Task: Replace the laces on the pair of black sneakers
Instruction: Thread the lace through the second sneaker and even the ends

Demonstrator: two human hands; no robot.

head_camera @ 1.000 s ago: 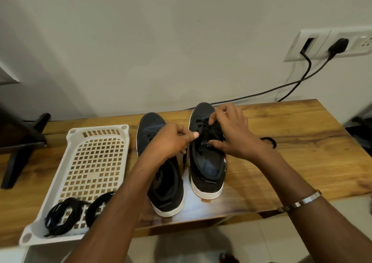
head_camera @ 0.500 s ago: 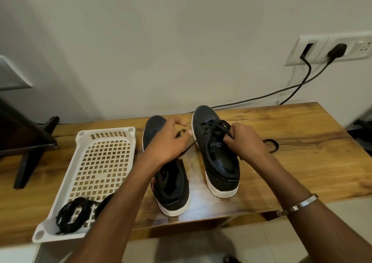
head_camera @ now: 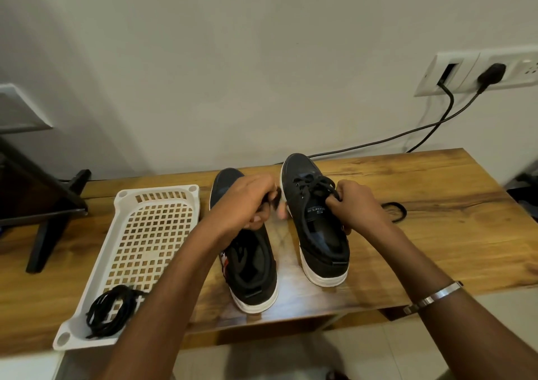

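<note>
While both sneakers stand heel-toward-me on the wooden table [head_camera: 436, 234], I keep them side by side so I can lace one and leave the other waiting. Nearest me, at about seven o'clock, the white perforated tray [head_camera: 128, 213] holds a bundle of black laces [head_camera: 112, 310] at its near end; I judge these are parked there to stay sorted from the lace I am working. Whether they are the old set or the new I cannot tell.

At six o'clock sits the left sneaker [head_camera: 253, 272], its opening dark and its lace rows hidden under my wrist. Just right of it, apart by a strip of bare wood, stands the right sneaker [head_camera: 317, 225], toe pointing to twelve o'clock, with a black lace [head_camera: 316, 183] already crossing its eyelets.

Both forearms come up from the bottom edge and converge on that shoe. My left hand [head_camera: 247, 202] hovers over the toe half of the left sneaker, fingers curled tight around what looks like a dark lace end, knuckles up; the pinch itself is partly hidden and blurred. My right hand [head_camera: 355, 205], a metal bangle [head_camera: 433, 296] on its wrist, sits at the shoe's three o'clock flank, fingers curled and pinching the lace by the tongue. I judge I am drawing both ends outward to even and snug the lacing.

Farther out at two o'clock, a loose black loop [head_camera: 394, 211] lies on the wood, and beyond it cables [head_camera: 436, 123] run up to the wall socket [head_camera: 477, 74].
</note>
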